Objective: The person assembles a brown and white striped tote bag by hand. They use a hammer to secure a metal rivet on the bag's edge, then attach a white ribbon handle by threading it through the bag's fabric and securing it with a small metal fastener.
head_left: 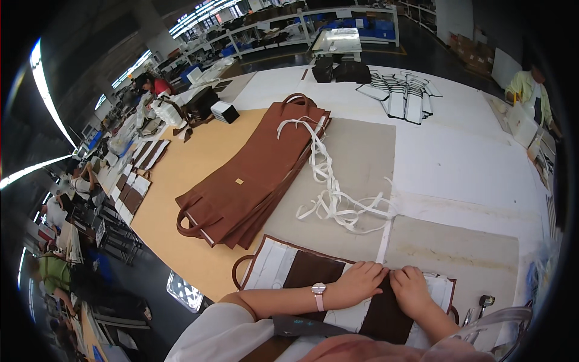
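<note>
Before me lies a flat leather bag panel [309, 273], its inner side up: white backing, dark brown bands, a thin reddish-brown rim and a handle loop at each end. My left hand [364, 281], with a watch [318, 289] on its wrist, has its fingers bent over the panel's far edge. Close beside it, my right hand [412, 291] pinches the same edge, fingers curled down. Small gap between the two hands; the fingertips are partly hidden. Beyond them, a stack of brown leather bag panels [256, 175] with handles rests slantwise, a tangle of white strips [329, 181] along its right side.
Black-edged white pieces [401, 99] lie at the far right near black bundles [341, 71]. A black-and-white box [225, 112] stands far left. A small metal tool [485, 301] and clear plastic [500, 329] are near my right arm. Other people work around.
</note>
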Demonstrator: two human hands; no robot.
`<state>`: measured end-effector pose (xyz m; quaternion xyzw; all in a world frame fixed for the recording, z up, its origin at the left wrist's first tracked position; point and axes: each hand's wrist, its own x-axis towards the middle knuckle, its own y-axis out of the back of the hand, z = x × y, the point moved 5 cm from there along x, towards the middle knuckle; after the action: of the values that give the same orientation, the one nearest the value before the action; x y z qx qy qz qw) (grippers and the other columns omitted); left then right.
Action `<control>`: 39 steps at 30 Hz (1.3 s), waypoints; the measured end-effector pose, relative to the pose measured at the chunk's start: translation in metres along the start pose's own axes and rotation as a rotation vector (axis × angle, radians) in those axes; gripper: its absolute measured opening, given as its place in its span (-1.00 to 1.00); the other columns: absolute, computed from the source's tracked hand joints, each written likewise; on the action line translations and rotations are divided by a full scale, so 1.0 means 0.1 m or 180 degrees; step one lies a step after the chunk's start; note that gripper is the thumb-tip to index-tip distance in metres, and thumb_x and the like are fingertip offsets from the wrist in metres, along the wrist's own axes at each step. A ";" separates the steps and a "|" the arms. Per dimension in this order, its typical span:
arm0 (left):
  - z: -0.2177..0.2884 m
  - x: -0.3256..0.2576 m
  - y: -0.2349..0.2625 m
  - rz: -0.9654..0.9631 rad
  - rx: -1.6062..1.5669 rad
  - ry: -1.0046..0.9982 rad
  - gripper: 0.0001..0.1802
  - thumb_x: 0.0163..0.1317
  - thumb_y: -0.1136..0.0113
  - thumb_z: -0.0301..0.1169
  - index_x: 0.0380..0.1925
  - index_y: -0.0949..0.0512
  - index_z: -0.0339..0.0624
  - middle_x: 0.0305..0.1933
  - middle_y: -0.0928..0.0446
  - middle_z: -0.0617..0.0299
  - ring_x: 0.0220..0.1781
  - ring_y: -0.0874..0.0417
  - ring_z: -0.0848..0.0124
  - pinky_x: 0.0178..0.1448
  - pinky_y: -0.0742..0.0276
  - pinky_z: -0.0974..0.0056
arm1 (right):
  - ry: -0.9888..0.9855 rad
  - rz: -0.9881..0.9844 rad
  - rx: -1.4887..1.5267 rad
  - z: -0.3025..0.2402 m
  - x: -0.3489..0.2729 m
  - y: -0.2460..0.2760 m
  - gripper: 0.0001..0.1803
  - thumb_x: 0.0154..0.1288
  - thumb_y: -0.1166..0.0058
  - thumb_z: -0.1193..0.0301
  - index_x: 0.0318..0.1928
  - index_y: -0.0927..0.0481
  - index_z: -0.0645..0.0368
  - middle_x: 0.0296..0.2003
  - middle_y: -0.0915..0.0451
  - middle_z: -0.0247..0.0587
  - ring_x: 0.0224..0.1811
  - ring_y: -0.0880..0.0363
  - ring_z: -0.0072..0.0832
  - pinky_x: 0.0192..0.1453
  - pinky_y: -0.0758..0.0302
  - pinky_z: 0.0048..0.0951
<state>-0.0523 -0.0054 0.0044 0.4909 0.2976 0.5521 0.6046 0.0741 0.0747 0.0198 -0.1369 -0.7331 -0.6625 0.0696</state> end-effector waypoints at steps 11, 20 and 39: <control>0.09 0.00 -0.09 0.0431 0.0252 -0.0394 -0.46 0.17 -0.27 -0.31 0.07 -0.52 -0.52 0.09 -0.53 -0.08 0.10 -0.56 0.11 0.26 -0.48 0.13 | -0.0128 0.0203 0.0090 0.04 -0.04 -0.05 -0.63 -0.01 -0.13 0.47 -0.11 -0.65 0.31 -0.17 -0.55 -0.18 -0.05 -0.47 -0.21 0.07 -0.45 -0.19; 0.18 0.05 -0.03 0.0435 0.0464 -0.0509 -0.65 0.09 -0.14 -0.44 -0.12 -0.49 -0.42 -0.16 -0.51 0.00 -0.13 -0.60 0.14 0.05 -0.56 0.18 | -0.0221 0.0505 0.0314 0.11 -0.03 -0.06 -0.65 0.00 -0.15 0.50 -0.12 -0.68 0.21 -0.22 -0.54 -0.25 -0.10 -0.46 -0.23 -0.01 -0.43 -0.20; 0.35 0.16 -0.19 0.0058 0.0355 -0.0057 -0.27 0.23 -0.29 -0.05 0.36 -0.41 -0.10 -0.07 -0.39 -0.08 -0.05 -0.46 0.04 0.02 -0.53 0.13 | -0.1428 0.0469 0.1159 0.54 -0.30 -0.06 -0.77 -0.03 -0.23 0.64 -0.30 -0.58 0.14 -0.29 -0.48 -0.12 -0.14 -0.44 -0.08 -0.01 -0.36 -0.11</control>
<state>-0.0101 0.0025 0.0020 0.5314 0.3180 0.5358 0.5740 0.1057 0.1241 -0.0003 -0.3180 -0.8250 -0.4665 -0.0229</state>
